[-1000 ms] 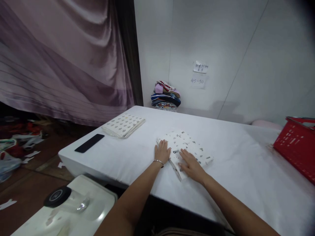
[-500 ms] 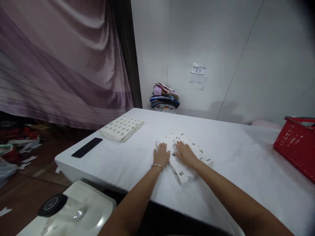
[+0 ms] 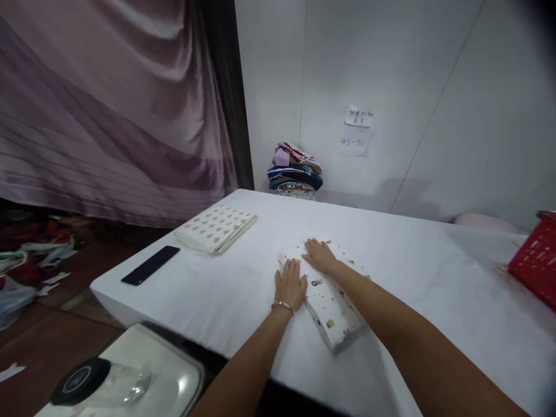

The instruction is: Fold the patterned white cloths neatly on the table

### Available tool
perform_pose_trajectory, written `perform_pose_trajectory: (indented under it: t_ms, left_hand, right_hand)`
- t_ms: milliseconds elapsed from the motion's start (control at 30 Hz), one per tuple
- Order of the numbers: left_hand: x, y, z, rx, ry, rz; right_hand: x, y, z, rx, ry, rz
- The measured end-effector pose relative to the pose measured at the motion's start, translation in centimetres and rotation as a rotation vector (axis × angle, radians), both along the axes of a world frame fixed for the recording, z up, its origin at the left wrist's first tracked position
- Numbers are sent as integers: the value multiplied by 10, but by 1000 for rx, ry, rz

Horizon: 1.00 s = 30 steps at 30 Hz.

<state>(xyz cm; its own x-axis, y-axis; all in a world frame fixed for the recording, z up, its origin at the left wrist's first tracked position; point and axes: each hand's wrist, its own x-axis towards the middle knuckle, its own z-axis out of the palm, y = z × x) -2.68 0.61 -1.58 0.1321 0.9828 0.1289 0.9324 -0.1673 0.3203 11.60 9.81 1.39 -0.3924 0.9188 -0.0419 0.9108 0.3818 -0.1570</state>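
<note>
A white cloth with a small scattered print (image 3: 328, 304) lies folded on the table with the white cover (image 3: 234, 289). My left hand (image 3: 291, 285) rests on its near left edge, palm down and fingers stretched. Higher up on the cloth, my right hand (image 3: 320, 255) lies flat with its fingers extended. Part of the cloth's right side is hidden under my right forearm. Farther left sits a second folded cloth (image 3: 216, 229), cream with grey motifs, which neither hand touches.
A black phone-like slab (image 3: 150, 265) lies near the table's left edge. The red basket (image 3: 536, 260) stands at the right. Behind the table is a stack of folded textiles (image 3: 295, 174). A lidded clear jar (image 3: 104, 382) lies on a pale surface at lower left.
My right hand has slid up and slightly left over the printed cloth. The cloth's near part looks narrower and more neatly folded. The view has shifted a little.
</note>
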Motion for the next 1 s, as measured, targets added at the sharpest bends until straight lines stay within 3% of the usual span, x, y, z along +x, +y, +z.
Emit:
perform_pose_trajectory:
  t_ms: [167,367,467,733,833,1000]
  left_hand:
    - [0,-1,2,-12,-22,-9]
    - [1,-1,-1,1,-37,-2]
    - [0,-1,-1,2,-36,4]
    - [-1,-1,1,-24,-29,4]
    - [-1,0,0,-24,-25,4]
    - [0,0,-1,-20,-28,0]
  right_hand:
    - [-5,8,-10,-1,-4,-4]
    - [4,12,-3,-18,1,14]
    - [10,15,0,36,-36,-50]
    - [13,26,-12,-17,-89,-77]
    - [21,28,-9,-26,-50,-62]
    - [45,25,-7,27,-49,-164]
